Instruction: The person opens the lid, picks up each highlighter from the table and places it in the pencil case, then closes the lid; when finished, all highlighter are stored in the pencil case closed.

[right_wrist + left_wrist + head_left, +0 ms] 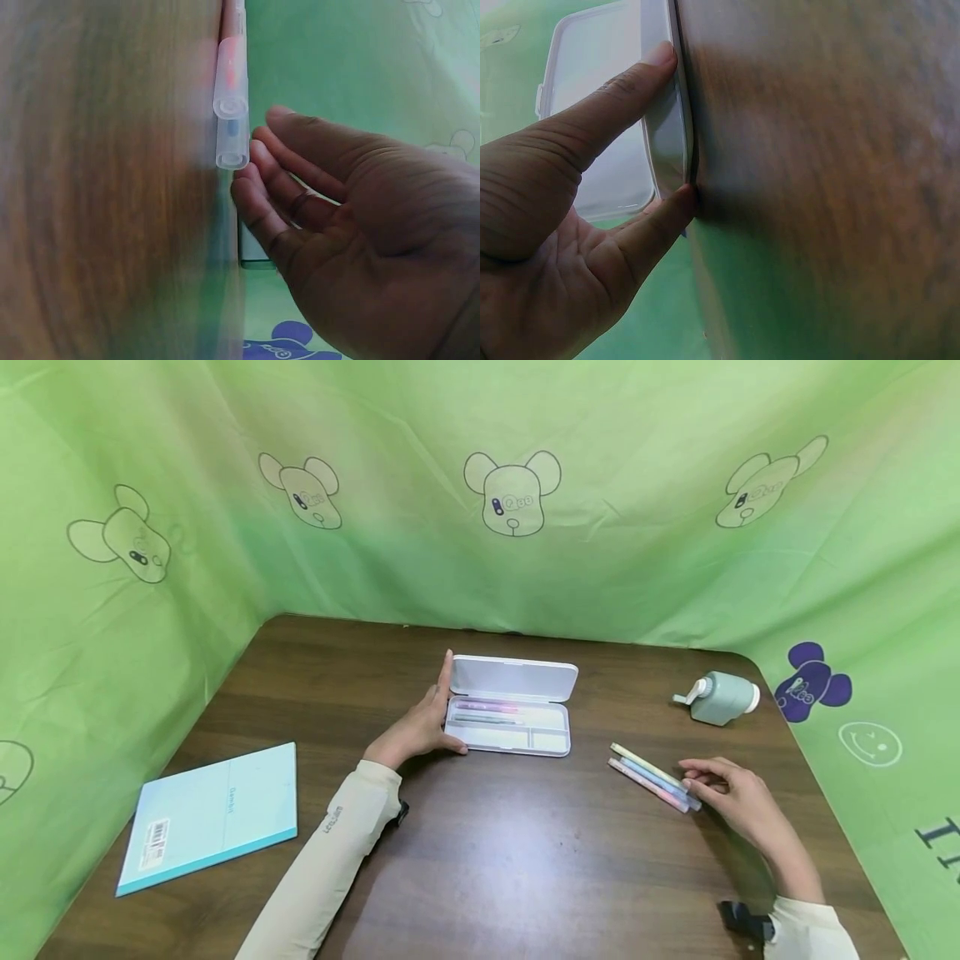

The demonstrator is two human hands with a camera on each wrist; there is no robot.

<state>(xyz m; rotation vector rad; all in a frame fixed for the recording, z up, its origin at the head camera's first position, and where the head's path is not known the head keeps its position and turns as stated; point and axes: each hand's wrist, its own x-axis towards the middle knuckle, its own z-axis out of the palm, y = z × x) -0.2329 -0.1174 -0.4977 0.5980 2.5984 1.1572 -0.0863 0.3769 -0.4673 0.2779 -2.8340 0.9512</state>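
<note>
Your right hand [738, 797] rests near the tabletop's right edge, fingers loosely curved, fingertips [259, 161] at the capped ends of three pens [652, 775]. It is not yet grasping them; whether the fingertips actually touch the caps, I cannot tell. The pens lie side by side, slanting toward the case, a yellow, a blue and a pink one.

Your left hand [420, 727] steadies the left end of the open white pencil case [510, 727] at the middle of the tabletop [480, 860]. Thumb and forefinger are straight and press against the case's short wall, as the left wrist view shows. Two pens already lie in its long compartment.

Risks, as I judge them: the pens are round and smooth, so a push from your fingertips could roll them apart or toward the right edge. Picking up all three at once could let one slip free. The upright lid could swing or the light case skid if your left hand eases off. A pen put in askew could ride over the divider.

Farther out, a green sharpener [718, 697] with a crank stands near the far right corner. A light blue notebook [213, 814] lies at the near left edge, with a barcode sticker and a small printed word too faint to read. Your left sleeve [330, 852] carries small lettering, also illegible. The green cloth [525, 485] shows bear outlines and, at the right, large dark letters cut off.
</note>
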